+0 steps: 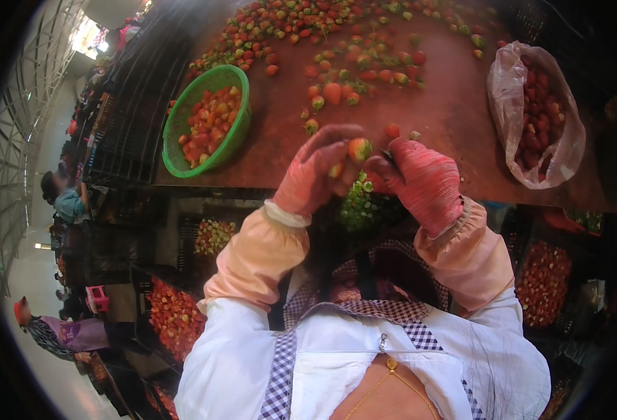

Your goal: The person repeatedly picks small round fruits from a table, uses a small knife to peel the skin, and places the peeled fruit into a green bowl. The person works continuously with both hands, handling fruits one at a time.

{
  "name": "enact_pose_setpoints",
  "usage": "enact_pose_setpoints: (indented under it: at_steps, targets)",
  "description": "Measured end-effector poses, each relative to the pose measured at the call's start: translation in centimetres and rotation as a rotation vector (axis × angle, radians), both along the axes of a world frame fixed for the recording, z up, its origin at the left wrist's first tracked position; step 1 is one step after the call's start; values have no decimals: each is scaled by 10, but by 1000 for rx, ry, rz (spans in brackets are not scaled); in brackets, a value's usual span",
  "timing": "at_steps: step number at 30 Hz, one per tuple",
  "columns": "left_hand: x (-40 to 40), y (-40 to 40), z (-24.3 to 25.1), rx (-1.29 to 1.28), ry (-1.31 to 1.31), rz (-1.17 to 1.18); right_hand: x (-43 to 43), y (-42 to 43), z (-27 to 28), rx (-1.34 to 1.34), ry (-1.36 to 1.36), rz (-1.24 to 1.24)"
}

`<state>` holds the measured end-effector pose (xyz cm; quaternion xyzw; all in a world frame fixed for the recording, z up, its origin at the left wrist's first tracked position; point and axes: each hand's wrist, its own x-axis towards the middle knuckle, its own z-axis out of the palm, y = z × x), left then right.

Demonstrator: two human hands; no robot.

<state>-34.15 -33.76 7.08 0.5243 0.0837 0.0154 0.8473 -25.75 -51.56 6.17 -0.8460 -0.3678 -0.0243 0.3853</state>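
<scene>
My left hand [321, 168], in a red-stained glove, holds a partly red strawberry [360, 149] at its fingertips, and another strawberry [336, 169] shows lower in the palm. My right hand [418, 173], gloved alike, is close beside it, its thumb and fingers pinched around a small dark thing that I cannot make out. Loose strawberries [332, 93] lie on the reddish table [282, 115] beyond my hands. Below them, green strawberry tops [360, 205] are heaped in a dark container.
A green plastic basket [242, 123] of hulled strawberries stands at the left, a clear plastic bag [508, 105] of red strawberries at the right. A strawberry pile [287, 21] covers the far side. Crates of strawberries [174, 315] stand below the table. Other people [69, 202] are far left.
</scene>
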Motion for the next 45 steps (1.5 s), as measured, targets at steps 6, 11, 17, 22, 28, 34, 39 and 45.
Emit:
enact_pose_setpoints:
  at_steps: [6, 11, 17, 22, 28, 34, 39, 45]
  targets:
    - [-18, -10, 0, 41, 7, -16, -8, -5, 3, -23, -80, 157]
    - [-6, -7, -2, 166, 140, -105, 11, -7, -12, -148, -85, 310]
    - [-7, -26, -19, -204, 175, -28, 8, -5, -26, -73, -51, 313]
    - [-34, -54, -41, -449, 171, 291, -14, 5, -22, 44, 43, 368]
    - [-82, -27, -46, -764, -2, 242, -50, 28, -29, 121, -85, 424]
    - [-178, 32, -26, -770, -311, 446, -61, 19, -62, 176, -52, 492]
    - [-260, 68, -14, -644, -285, 883, -49, 1, -95, -227, -25, 440]
    - [-313, 136, -43, -361, -356, 1145, -61, -5, -118, -102, 75, 462]
